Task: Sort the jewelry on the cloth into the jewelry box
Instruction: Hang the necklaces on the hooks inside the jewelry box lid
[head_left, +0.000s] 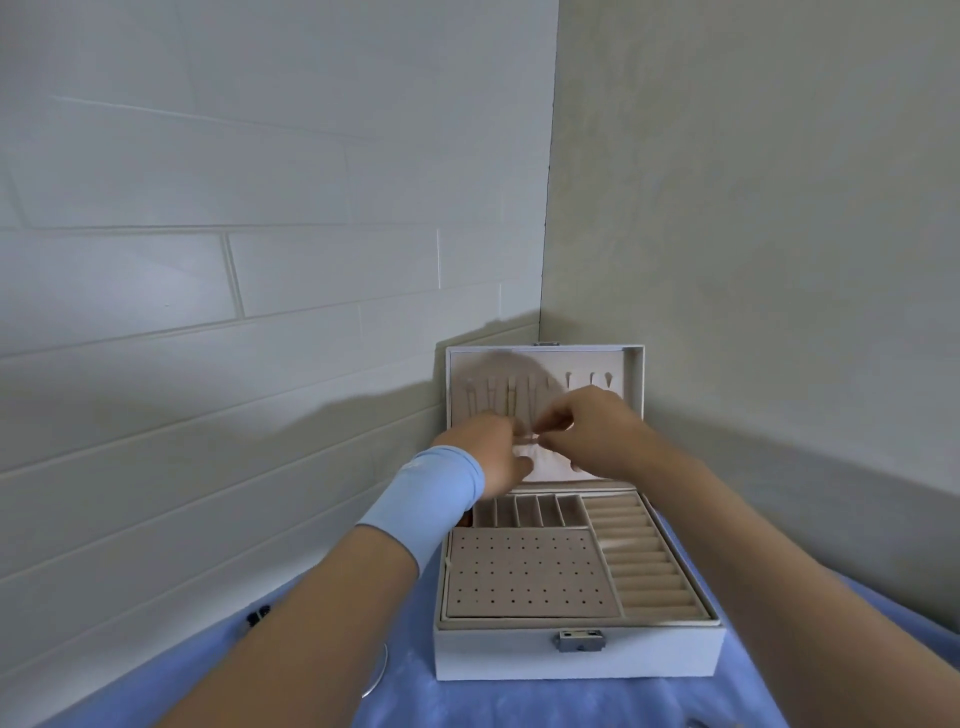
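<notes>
Head view: the jewelry box (576, 652) sits open on the blue cloth (291, 691), its lid (631, 374) upright in the wall corner. Both hands are raised before the lid. The right hand (592, 434) curls its fingers (558, 415) in a pinch on a thin pale piece (529, 440), too blurred to identify. The left hand (493, 447) meets it there, but I cannot tell whether it grips. A dark piece (258, 616) and a thin hoop (385, 667) lie on the cloth left of the box.
</notes>
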